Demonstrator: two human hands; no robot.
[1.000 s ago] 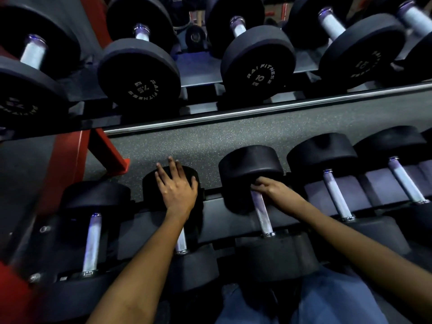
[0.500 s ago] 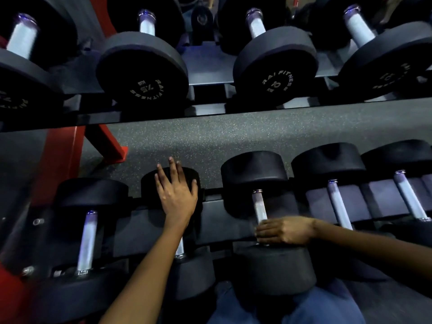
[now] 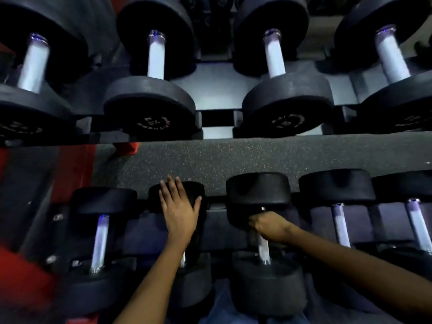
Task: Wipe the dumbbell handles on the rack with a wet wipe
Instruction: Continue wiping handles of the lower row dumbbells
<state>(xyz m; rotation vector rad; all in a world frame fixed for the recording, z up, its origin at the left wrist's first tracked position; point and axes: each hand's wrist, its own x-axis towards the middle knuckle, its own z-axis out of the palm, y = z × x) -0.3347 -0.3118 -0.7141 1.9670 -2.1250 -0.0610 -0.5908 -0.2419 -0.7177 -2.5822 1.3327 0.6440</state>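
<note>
Low in the frame, right of centre, the right hand (image 3: 272, 228) has its fingers curled round the upper end of a dumbbell handle (image 3: 263, 250) on the lower rack tier (image 3: 217, 232). The wet wipe itself cannot be made out — probably bunched inside the grip, though the dim view does not show it. The bare lower stretch of that handle shows pale below the hand, down to the near head.

Just left, the left hand (image 3: 180, 206) lies flat, fingers straight and released, on the far head of the neighbouring dumbbell (image 3: 177, 195), grasping nothing.

To do this stroke well, I judge the grip should wrap fully round the bar and travel its whole length, with a twist so the underside is covered — and the flat hand should steady the rack side against rolling.

Further up the frame, the upper tier's dumbbells (image 3: 155, 57) sit with pale handles exposed.
</note>
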